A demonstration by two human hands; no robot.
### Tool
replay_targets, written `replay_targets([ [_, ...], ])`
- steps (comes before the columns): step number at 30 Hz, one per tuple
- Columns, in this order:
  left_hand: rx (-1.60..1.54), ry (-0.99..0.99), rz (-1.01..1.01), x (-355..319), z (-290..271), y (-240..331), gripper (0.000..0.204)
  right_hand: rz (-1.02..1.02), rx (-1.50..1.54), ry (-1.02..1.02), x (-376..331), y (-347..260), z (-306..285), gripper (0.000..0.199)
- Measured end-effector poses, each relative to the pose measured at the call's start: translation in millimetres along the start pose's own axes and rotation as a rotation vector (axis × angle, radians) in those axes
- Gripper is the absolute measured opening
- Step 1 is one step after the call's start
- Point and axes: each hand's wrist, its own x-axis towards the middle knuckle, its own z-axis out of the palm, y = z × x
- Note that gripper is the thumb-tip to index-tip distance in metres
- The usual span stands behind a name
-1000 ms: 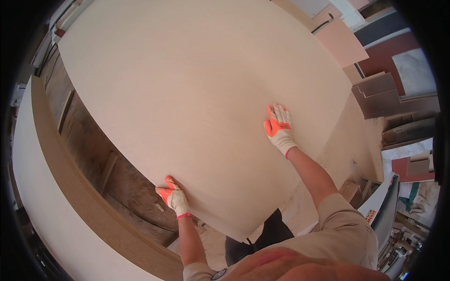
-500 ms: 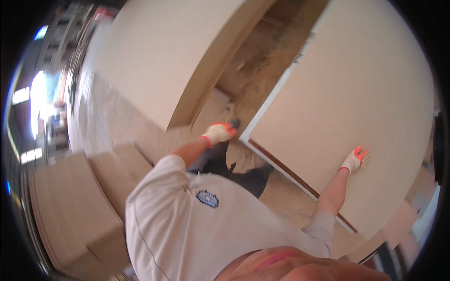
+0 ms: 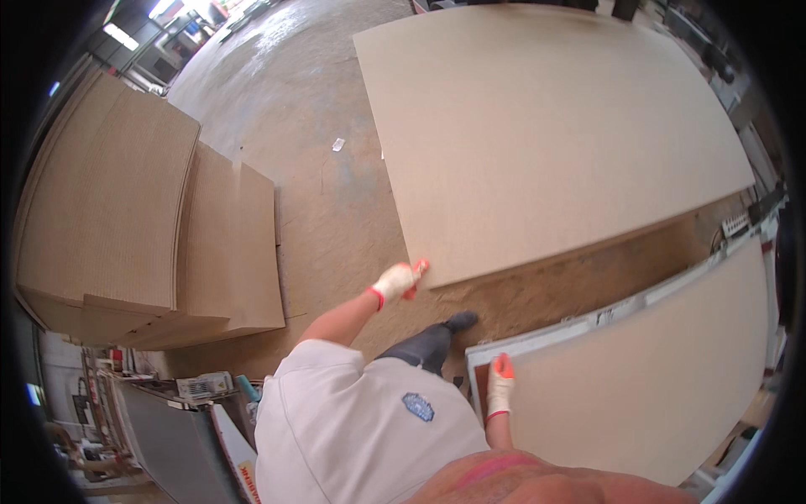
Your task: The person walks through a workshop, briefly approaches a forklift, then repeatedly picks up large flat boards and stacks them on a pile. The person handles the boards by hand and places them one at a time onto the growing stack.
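Observation:
My left hand (image 3: 401,280), in a white glove with orange fingertips, is at the near left corner of a large beige panel (image 3: 546,143). Its fingers close around that corner, partly out of sight. Close to my body, my right hand (image 3: 501,386), gloved alike, rests on a second beige panel (image 3: 630,370) beside its left end. The fingers of this hand lie against the surface, seen edge-on. Below this panel's far side runs a pale, whitish edge.
On the left stand tall stacks of brown boards (image 3: 101,193). A white scrap (image 3: 337,144) lies on the concrete floor (image 3: 294,101). Between the two panels runs a narrow gap showing brown floor, with my shoe (image 3: 462,321) at its left end. A grey slab (image 3: 172,437) is at lower left.
My view has swung left. My left hand has come to the corner of the large panel. My right hand has gone from the middle of the second panel to its left end.

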Motion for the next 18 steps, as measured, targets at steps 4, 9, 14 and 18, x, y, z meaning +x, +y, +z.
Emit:
replay_targets([
  [4,-0.1,-0.062,0.005,-25.2,-1.1,22.9,0.084,0.196,0.433,-0.506,31.9,-82.9,52.2,0.05],
  [9,-0.198,-0.306,-0.154,-47.6,11.1,48.4,0.07,0.405,0.919,-0.677,49.4,-159.7,81.5,0.067],
  [14,-0.197,-0.662,-0.067,-72.4,79.5,72.2,0.066,0.526,1.288,-0.343,41.0,-176.7,61.9,0.061],
  [18,0.107,-0.9,0.277,-98.0,112.8,99.3,0.065,0.415,1.127,-0.136,16.8,-149.2,-23.1,0.054],
])
